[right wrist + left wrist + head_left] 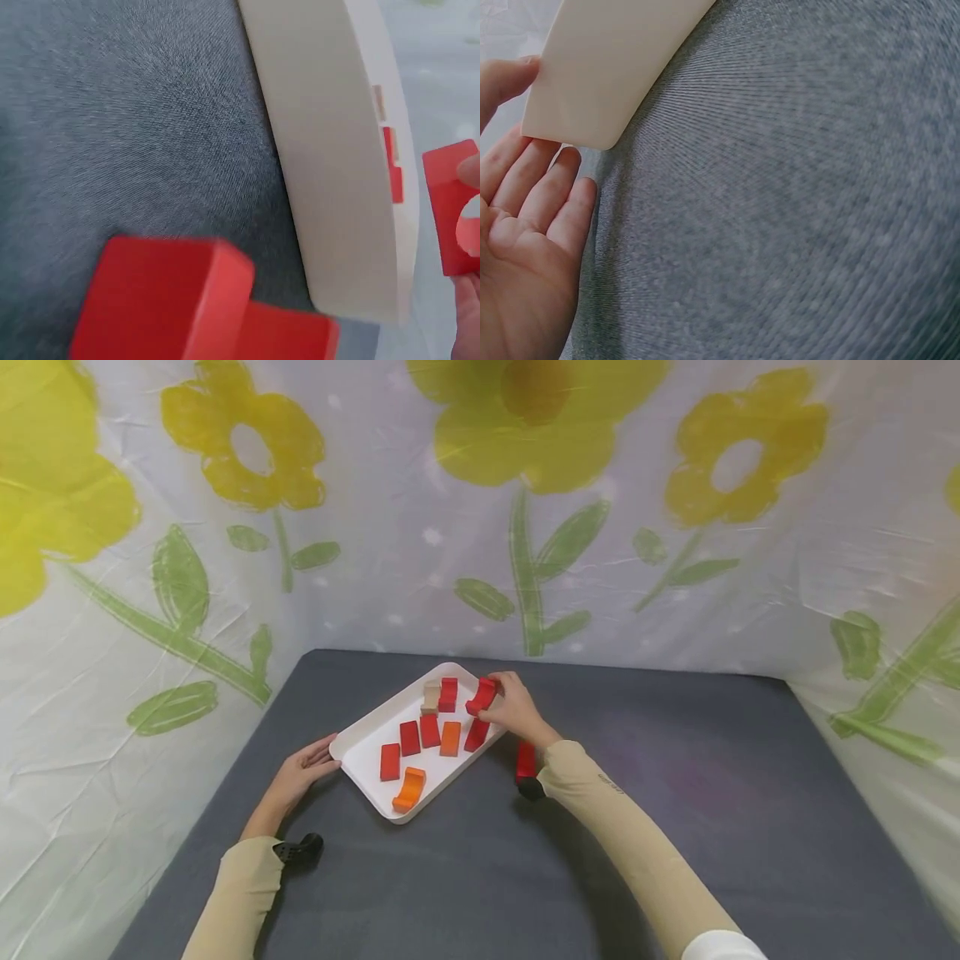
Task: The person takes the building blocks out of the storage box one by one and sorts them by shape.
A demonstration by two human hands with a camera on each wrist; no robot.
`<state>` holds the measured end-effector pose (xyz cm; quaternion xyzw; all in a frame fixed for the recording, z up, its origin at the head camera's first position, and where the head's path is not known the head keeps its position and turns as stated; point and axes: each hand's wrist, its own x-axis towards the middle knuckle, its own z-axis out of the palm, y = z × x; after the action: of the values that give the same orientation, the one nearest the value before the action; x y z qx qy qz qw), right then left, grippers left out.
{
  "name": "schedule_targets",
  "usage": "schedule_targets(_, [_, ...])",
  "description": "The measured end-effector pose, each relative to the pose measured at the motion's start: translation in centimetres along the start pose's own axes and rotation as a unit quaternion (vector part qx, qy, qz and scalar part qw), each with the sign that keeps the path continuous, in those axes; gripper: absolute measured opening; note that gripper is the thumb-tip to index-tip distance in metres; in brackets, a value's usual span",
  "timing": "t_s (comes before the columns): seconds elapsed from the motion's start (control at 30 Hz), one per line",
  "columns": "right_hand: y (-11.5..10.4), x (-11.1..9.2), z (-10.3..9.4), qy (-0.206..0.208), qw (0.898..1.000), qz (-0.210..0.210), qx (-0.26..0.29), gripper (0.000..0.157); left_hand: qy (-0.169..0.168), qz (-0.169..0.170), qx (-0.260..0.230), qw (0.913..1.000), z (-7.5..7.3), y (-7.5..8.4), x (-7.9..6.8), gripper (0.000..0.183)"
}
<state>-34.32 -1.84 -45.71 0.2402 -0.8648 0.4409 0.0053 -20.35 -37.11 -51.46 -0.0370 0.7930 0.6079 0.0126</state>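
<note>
My right hand (517, 706) pinches a red curved block (482, 696) between thumb and fingers above the tray's right side. In the right wrist view, this block (448, 210) shows a round cutout. The white tray (363, 739) lies at a slant, with several red blocks, an orange block (450, 739), an orange curved block (409, 789) and a beige block (431, 697) in it. At the tray's left corner is my left hand (298, 774), thumb at the rim and fairly straight fingers against the end wall. That contact also shows in the left wrist view.
Beside the tray's right edge, another red block (526, 761) lies on the dark grey table (465, 893), partly under my right wrist. Large in the right wrist view is a red block (157, 300). A flower-printed curtain (390, 543) stands behind and at the sides.
</note>
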Motion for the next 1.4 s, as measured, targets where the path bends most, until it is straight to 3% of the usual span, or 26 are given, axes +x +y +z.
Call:
schedule_targets(0.1, [0.5, -0.8, -1.0, -0.004, 0.999, -0.015, 0.03, 0.057, 0.001, -0.001, 0.006, 1.0, 0.0, 0.0, 0.1, 0.065])
schedule_targets(0.33, [1.3, -2.7, -3.6, -0.044, 0.995, -0.084, 0.038, 0.057, -0.003, -0.01, 0.01, 0.9999, 0.0, 0.2, 0.0, 0.065])
schedule_targets(0.47, [1.6, -3.8, -5.5, -0.099, 0.99, -0.071, 0.068, 0.055, -0.004, -0.009, 0.009, 0.9999, 0.1, 0.3, -0.1, 0.066])
schedule_targets(0.67, [3.2, -6.1, -8.0, -0.163, 0.976, -0.069, 0.13, 0.058, -0.002, -0.011, 0.01, 0.9999, 0.3, 0.2, 0.0, 0.069])
schedule_targets(0.83, [4.4, -8.2, -9.0, -0.166, 0.977, -0.07, 0.113, 0.061, 0.003, -0.009, 0.008, 0.9999, 0.3, 0.0, -0.1, 0.068])
schedule_targets(1.03, [5.4, -10.0, -8.6, -0.172, 0.977, -0.06, 0.115, 0.06, 0.001, -0.018, 0.011, 0.9998, 0.0, -0.2, -0.5, 0.067])
schedule_targets(1.3, [3.2, -11.0, -8.7, -0.154, 0.979, -0.069, 0.112, 0.056, 0.012, -0.011, 0.013, 0.9998, 0.4, 0.0, -0.2, 0.068])
schedule_targets(1.4, [3.7, -11.1, -8.3, -0.155, 0.98, -0.065, 0.106, 0.055, 0.013, -0.008, 0.016, 0.9998, 0.4, 0.0, -0.2, 0.065])
